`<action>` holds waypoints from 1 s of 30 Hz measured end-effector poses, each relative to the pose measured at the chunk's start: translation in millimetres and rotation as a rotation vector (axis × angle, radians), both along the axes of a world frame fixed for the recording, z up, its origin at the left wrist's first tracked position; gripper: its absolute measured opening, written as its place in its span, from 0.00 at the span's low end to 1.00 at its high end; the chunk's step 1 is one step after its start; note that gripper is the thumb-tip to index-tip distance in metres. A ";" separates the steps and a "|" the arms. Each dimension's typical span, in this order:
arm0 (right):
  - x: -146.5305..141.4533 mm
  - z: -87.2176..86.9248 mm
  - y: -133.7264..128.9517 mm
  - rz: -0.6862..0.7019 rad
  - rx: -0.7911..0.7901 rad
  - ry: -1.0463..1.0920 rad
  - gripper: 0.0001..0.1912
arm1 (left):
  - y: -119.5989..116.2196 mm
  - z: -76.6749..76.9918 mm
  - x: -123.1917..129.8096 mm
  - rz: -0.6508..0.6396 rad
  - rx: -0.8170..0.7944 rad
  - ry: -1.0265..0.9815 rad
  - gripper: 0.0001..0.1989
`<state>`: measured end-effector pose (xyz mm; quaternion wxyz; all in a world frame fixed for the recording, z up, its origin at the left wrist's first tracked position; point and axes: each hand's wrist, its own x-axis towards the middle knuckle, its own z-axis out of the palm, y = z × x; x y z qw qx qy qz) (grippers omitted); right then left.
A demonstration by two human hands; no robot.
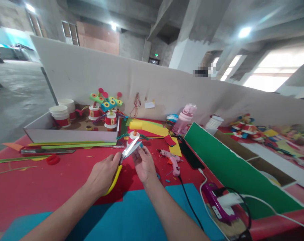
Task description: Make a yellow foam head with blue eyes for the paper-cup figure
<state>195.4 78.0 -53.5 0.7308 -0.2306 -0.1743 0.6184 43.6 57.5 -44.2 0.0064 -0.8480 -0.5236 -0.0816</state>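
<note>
My left hand (101,174) is closed round the yellow-handled scissors (116,180), whose blades stand a little apart and point up to the right. Just right of the blades, my right hand (145,162) is pinched on a small blue piece (141,145), partly hidden by the fingers. Behind the blades stands a paper-cup figure (132,136) with a yellow roll (136,125) on top and green folded arms. Blue sheets (111,221) lie under my forearms on the red table (74,174).
At the left, a white box (74,136) holds cups and finished figures (110,119). A pink glue gun (174,162), a black phone (191,155) and a purple power strip (219,206) lie to the right, beside a green panel (232,170). A pink bottle (185,117) stands behind.
</note>
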 end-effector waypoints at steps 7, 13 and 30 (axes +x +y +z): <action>-1.9 0.0 -1.9 0.014 0.015 -0.058 0.09 | -0.5 3.2 1.0 0.001 -0.033 -0.015 0.10; -3.3 -0.6 -2.3 0.024 -0.022 -0.043 0.10 | 0.2 0.6 0.9 0.008 -0.052 -0.031 0.10; -3.1 -2.4 -1.4 0.046 -0.024 -0.004 0.10 | 0.7 -0.7 0.4 0.007 -0.048 -0.033 0.10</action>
